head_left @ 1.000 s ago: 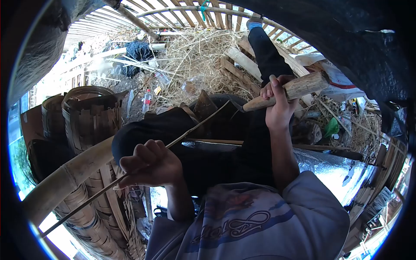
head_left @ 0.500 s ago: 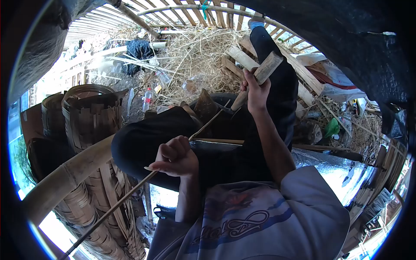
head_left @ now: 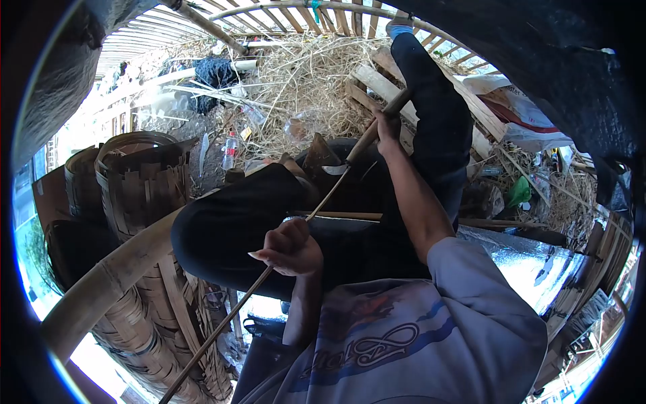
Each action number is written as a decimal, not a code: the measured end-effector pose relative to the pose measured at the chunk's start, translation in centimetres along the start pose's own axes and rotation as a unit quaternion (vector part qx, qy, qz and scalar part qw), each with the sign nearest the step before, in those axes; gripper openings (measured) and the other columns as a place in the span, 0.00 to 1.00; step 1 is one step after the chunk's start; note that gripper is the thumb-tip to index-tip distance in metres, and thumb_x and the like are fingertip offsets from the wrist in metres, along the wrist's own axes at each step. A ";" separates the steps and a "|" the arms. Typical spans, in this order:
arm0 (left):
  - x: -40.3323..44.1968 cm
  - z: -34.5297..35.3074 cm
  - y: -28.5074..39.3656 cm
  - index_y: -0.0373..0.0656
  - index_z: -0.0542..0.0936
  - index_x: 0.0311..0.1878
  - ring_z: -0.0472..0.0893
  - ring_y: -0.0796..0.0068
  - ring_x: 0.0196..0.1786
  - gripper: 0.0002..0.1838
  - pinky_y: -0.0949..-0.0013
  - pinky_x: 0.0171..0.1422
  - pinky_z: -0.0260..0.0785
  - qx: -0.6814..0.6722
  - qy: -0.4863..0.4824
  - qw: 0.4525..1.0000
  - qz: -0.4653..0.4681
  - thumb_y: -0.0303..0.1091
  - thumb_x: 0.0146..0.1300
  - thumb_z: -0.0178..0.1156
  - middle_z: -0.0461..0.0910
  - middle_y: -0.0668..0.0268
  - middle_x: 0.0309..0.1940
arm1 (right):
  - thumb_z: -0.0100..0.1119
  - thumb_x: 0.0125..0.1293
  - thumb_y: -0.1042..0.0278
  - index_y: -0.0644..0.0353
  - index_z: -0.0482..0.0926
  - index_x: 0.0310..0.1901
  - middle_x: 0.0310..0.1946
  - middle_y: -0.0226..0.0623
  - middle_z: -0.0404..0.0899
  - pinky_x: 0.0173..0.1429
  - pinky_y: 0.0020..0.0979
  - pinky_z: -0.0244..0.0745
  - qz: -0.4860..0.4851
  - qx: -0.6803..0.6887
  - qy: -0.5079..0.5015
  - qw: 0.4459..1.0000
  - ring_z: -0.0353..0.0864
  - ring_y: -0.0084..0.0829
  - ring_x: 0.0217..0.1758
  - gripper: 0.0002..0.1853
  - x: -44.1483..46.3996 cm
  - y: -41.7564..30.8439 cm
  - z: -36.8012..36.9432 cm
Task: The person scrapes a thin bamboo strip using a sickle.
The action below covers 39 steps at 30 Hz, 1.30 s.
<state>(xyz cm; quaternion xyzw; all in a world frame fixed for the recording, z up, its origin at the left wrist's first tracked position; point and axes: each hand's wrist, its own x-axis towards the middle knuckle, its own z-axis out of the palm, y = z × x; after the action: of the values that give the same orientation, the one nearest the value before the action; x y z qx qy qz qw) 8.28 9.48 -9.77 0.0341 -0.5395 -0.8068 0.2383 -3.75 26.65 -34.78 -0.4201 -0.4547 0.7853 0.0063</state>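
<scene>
My left hand [head_left: 289, 246] is closed around a long thin cane strip [head_left: 232, 314], which slants from the bottom left up to the middle. In my right hand [head_left: 388, 130] is the wooden handle of a curved-blade knife [head_left: 363, 145]. The knife's short metal blade [head_left: 334, 170] lies against the strip's upper end, beside a dark pointed piece [head_left: 319, 159] between my legs. Dark trousers [head_left: 235, 225] cover my bent knee under the strip.
Rolled woven bamboo [head_left: 145, 185] stands at the left behind a thick bamboo pole [head_left: 111, 276]. Ahead lie straw [head_left: 303, 87], wooden offcuts [head_left: 380, 84] and a plastic bottle [head_left: 230, 150]. A slatted fence [head_left: 336, 17] runs along the back.
My left hand has moved right and slightly up from its first position, with the strip shifting too. My right hand has moved left, and the knife handle has swung steeper.
</scene>
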 end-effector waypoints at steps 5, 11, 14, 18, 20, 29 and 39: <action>-0.1 -0.1 -1.1 0.52 0.51 0.16 0.39 0.84 0.13 0.28 0.73 0.18 0.32 0.025 0.029 0.999 -0.010 0.56 0.69 0.33 0.43 0.76 0.08 | 0.61 0.57 0.60 0.61 0.65 0.34 0.12 0.36 0.67 0.16 0.37 0.70 0.112 0.131 0.141 0.975 0.71 0.34 0.12 0.16 0.6 3.1 -1.5; 0.0 -0.5 -1.2 0.50 0.52 0.16 0.44 0.86 0.11 0.28 0.76 0.16 0.33 0.009 0.009 1.000 -0.010 0.56 0.69 0.35 0.46 0.76 0.07 | 0.60 0.58 0.56 0.61 0.65 0.32 0.11 0.36 0.66 0.15 0.37 0.68 0.125 0.136 0.169 0.968 0.68 0.33 0.10 0.18 5.7 3.1 -4.8; 0.2 -0.6 -1.3 0.50 0.52 0.16 0.44 0.87 0.11 0.28 0.76 0.15 0.33 -0.001 0.000 1.000 -0.005 0.56 0.69 0.34 0.47 0.76 0.07 | 0.60 0.58 0.58 0.59 0.65 0.31 0.12 0.34 0.65 0.15 0.35 0.68 0.130 0.076 0.147 0.977 0.67 0.31 0.10 0.16 5.6 2.5 -4.3; 0.2 -0.9 -1.6 0.49 0.52 0.16 0.44 0.87 0.10 0.29 0.77 0.15 0.33 0.007 0.003 1.000 0.002 0.58 0.69 0.33 0.47 0.76 0.07 | 0.60 0.57 0.61 0.58 0.64 0.31 0.14 0.33 0.66 0.17 0.34 0.68 0.169 0.087 0.138 0.972 0.67 0.29 0.12 0.15 4.1 3.0 -3.2; 0.2 -1.0 -1.6 0.49 0.53 0.16 0.44 0.87 0.10 0.29 0.77 0.15 0.33 0.008 0.001 1.000 0.008 0.58 0.69 0.32 0.47 0.76 0.07 | 0.61 0.57 0.62 0.58 0.64 0.31 0.15 0.33 0.66 0.17 0.33 0.67 0.195 0.102 0.118 0.968 0.66 0.28 0.12 0.15 2.2 2.7 -2.2; 0.4 -1.1 -1.6 0.50 0.52 0.16 0.44 0.87 0.10 0.29 0.77 0.15 0.33 0.011 0.022 1.000 0.009 0.58 0.69 0.32 0.46 0.76 0.07 | 0.57 0.56 0.63 0.53 0.62 0.30 0.14 0.28 0.62 0.19 0.29 0.64 0.170 0.111 0.138 0.969 0.63 0.23 0.13 0.12 0.4 1.1 -1.6; 0.5 -0.9 -2.0 0.49 0.51 0.15 0.44 0.87 0.10 0.29 0.77 0.15 0.33 0.019 0.052 0.998 0.017 0.56 0.69 0.34 0.45 0.76 0.07 | 0.58 0.55 0.63 0.54 0.62 0.25 0.13 0.28 0.61 0.18 0.30 0.63 0.178 0.136 0.127 0.966 0.63 0.25 0.13 0.14 0.2 2.1 -2.8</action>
<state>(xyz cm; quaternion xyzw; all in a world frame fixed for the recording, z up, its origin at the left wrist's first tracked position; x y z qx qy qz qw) 7.47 9.08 -11.81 0.0712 -0.5425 -0.7891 0.2792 -1.25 27.48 -37.13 -0.5861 -0.2565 0.7683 -0.0188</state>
